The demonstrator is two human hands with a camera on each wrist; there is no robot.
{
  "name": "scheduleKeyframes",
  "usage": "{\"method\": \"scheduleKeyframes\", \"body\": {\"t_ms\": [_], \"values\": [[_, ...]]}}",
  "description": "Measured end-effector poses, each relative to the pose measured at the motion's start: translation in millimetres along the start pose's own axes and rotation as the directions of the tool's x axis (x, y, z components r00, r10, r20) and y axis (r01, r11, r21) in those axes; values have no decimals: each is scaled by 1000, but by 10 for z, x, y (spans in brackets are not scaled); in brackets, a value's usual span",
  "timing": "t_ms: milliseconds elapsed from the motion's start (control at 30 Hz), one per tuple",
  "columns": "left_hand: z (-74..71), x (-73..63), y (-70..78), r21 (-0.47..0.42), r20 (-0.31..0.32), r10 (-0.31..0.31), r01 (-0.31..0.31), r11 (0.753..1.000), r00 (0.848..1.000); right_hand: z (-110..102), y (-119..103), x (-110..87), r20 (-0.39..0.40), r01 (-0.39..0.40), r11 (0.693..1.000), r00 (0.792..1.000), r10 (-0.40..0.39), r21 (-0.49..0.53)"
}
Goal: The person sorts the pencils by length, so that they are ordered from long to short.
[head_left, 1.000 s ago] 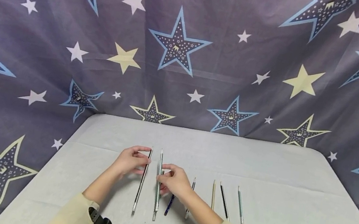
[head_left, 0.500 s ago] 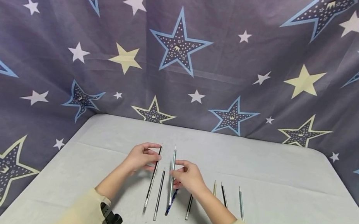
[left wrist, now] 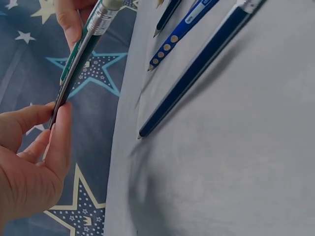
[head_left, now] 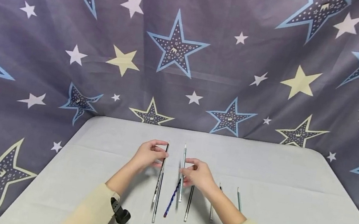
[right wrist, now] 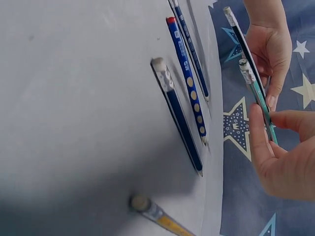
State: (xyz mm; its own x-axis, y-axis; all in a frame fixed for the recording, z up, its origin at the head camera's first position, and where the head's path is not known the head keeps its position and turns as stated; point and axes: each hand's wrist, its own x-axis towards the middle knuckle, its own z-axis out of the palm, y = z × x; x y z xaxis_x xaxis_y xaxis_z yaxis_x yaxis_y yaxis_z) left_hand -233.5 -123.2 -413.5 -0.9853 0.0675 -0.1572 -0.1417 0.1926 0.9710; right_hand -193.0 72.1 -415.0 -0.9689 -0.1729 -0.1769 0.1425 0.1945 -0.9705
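Observation:
In the head view my left hand (head_left: pixel 150 155) pinches a black pencil (head_left: pixel 157 187) near its upper end, thumb and fingers on either side. My right hand (head_left: pixel 200 176) pinches a green pencil (head_left: pixel 180 192) the same way. Both pencils are held above the table, roughly side by side, eraser ends toward me. The right wrist view shows the green pencil (right wrist: pixel 257 92) in front of the black one (right wrist: pixel 243 43). Below lie a dark blue pencil (head_left: pixel 156 206), a blue pencil with round dots (head_left: pixel 171 201) and another dark blue pencil (head_left: pixel 188 207).
Right of these lie a yellow pencil (head_left: pixel 211 213), a black pencil (head_left: pixel 220 187) and a teal pencil (head_left: pixel 239 200), partly hidden by my right arm. The white-covered table (head_left: pixel 277 206) meets a star-patterned cloth (head_left: pixel 208 65) at the back.
Both hands have moved right and slightly away from me, carrying their pencils. The leftmost dark blue pencil, earlier mostly behind the green one, now lies beneath the black pencil.

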Motion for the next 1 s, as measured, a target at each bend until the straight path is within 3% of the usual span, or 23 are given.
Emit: {"method": "scheduleKeyframes", "body": {"t_ms": [500,800,1000], "values": [[42,285,104,17,-47,29,-28,999,998,-114,-15,-31,-1,0,1000,1000,0,12],[4,402,253,67,-73,45,-40,997,996,-162,9,-17,1,16,1000,1000,-16,14],[-21,497,246,120,-106,60,-48,992,993,-177,29,-12,1,6,1000,1000,-6,17]]}}
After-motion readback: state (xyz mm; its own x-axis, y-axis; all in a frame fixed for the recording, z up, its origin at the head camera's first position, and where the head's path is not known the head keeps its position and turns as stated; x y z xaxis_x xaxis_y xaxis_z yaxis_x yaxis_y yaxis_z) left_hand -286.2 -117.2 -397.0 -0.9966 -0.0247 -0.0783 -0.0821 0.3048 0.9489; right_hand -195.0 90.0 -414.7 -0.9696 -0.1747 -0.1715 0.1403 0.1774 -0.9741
